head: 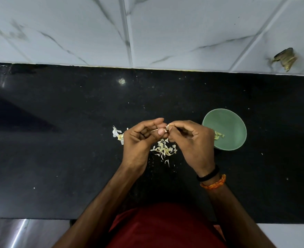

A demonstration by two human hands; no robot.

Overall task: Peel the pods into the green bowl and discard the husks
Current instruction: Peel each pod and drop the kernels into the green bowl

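Head view: you look steeply down from above, close over the counter (58, 140).
Facing: toward the tiled wall (165, 33).

One green bowl (224, 122); two hands (138, 140); two wristbands (208, 175); two husk piles (163, 149).

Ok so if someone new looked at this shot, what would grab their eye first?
Probably the two hands meeting mid-counter: the left hand and right hand both pinch a small pale pod between their fingertips. Right below them lies a pale pile of husks on the black countertop. To the right of the right hand stands the green bowl with a few peeled pieces inside.
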